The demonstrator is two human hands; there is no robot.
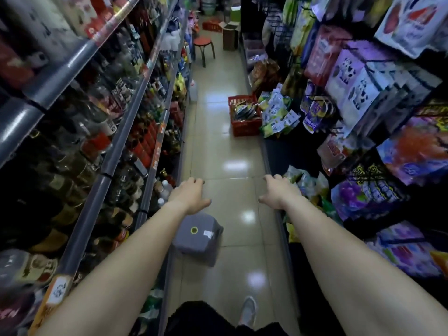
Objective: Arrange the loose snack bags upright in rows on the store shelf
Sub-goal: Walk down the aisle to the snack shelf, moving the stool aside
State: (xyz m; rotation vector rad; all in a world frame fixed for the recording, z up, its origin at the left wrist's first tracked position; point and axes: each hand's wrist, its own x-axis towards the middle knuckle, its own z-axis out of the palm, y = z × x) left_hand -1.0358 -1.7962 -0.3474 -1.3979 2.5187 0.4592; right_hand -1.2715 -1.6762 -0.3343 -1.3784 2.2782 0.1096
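Both my arms stretch forward over the aisle floor. My left hand (190,196) and my right hand (278,192) hang with loosely curled fingers and hold nothing. A red basket (244,128) with dark snack bags stands on the floor further down the aisle, against the right shelving. Green and white snack bags (278,112) lie loose in a heap on the low right shelf beside it. More pale green bags (305,181) lie on the low shelf just right of my right hand.
A grey plastic stool (197,238) stands on the floor under my left hand. Bottle shelves (109,132) line the left side, hanging snack packs (378,93) the right. A red stool (203,46), cardboard boxes (229,36) and a crate sit at the aisle's far end.
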